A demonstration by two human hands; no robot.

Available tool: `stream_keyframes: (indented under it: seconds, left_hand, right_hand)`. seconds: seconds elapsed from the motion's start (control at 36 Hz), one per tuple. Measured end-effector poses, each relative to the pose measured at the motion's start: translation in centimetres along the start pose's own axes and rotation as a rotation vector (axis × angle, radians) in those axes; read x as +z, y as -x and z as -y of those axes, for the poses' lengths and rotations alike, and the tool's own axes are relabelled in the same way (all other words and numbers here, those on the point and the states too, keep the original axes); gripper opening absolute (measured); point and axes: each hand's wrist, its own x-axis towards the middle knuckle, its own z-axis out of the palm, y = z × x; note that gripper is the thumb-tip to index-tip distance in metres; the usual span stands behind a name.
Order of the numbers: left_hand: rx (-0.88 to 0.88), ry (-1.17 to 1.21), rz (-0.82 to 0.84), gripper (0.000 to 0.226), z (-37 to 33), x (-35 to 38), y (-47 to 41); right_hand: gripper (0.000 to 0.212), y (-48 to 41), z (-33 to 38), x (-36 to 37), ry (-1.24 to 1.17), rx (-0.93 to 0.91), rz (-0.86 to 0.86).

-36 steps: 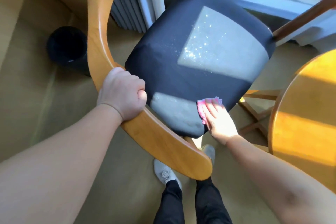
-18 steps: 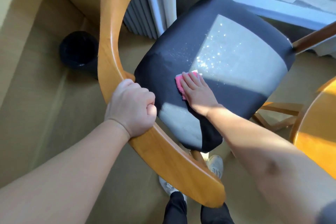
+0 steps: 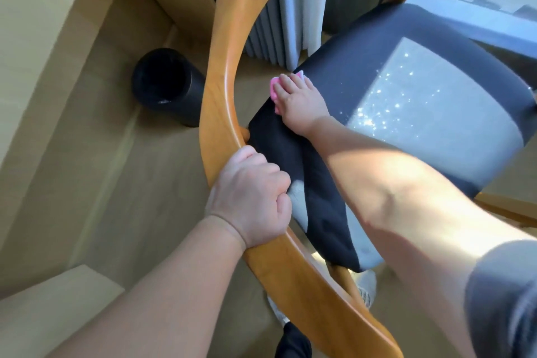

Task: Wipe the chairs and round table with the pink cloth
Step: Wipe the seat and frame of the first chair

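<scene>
Left grip clenched round the chair's curved wooden back rail, at its lower bend. Right grip, fingers straight, presses the pink cloth flat at the left edge of the dark seat, near the rail. Only the cloth's rim shows past the fingertips. Bare floor lies between rail and black bin. The seat's right side is cut off by the frame; a shoe shows partly below it
</scene>
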Motion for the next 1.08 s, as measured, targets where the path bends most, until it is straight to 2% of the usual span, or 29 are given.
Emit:
stream_keyframes:
  seconds: [0.08, 0.19, 0.31, 0.36, 0.53, 0.61, 0.69, 0.78, 0.89, 0.94, 1.08]
  left_hand:
    - [-0.004, -0.013, 0.012, 0.023, 0.0, 0.0, 0.0]
    - [-0.006, -0.039, 0.047, 0.023, 0.0, 0.1, 0.1]
    - [0.000, -0.062, 0.070, 0.027, 0.0, 0.0, 0.1]
    - [0.002, -0.081, 0.082, 0.027, -0.1, 0.0, -0.1]
    - [0.016, -0.154, 0.094, 0.024, -0.3, 0.0, 0.0]
    - [0.016, -0.147, 0.074, 0.026, -0.5, -0.1, 0.1]
    - [0.015, -0.168, 0.097, 0.027, -0.4, 0.0, 0.0]
    - [0.018, -0.182, 0.105, 0.027, -0.3, 0.0, 0.0]
    - [0.022, -0.181, 0.107, 0.027, -0.2, 0.1, 0.0]
    - [0.021, -0.177, 0.114, 0.028, -0.2, 0.1, 0.0]
    - [0.013, -0.175, 0.114, 0.025, -0.2, 0.1, 0.0]
  right_hand:
    - [0.050, 0.9, -0.8, 0.7, -0.026, -0.015, -0.031]
    - [0.054, 4.6, -2.4, 0.9, -0.086, 0.047, -0.057]
    - [0.054, 11.3, -3.8, 1.7, -0.179, 0.190, 0.019]
    - [0.051, 14.9, -4.2, 1.9, -0.217, 0.245, -0.003]
    - [0.054, 26.1, -4.9, 3.1, -0.141, 0.351, -0.007]
    - [0.057, 30.7, -4.6, 3.9, -0.155, 0.410, 0.070]
    - [0.055, 32.3, -4.1, 3.8, -0.187, 0.482, 0.096]
    - [0.051, 33.4, -3.4, 4.2, -0.192, 0.512, 0.020]
    - [0.059, 34.9, -2.6, 5.3, -0.192, 0.531, -0.033]
    - [0.050, 34.8, -2.8, 5.3, -0.186, 0.522, -0.028]
    - [0.049, 32.5, -3.9, 5.2, -0.232, 0.542, 0.018]
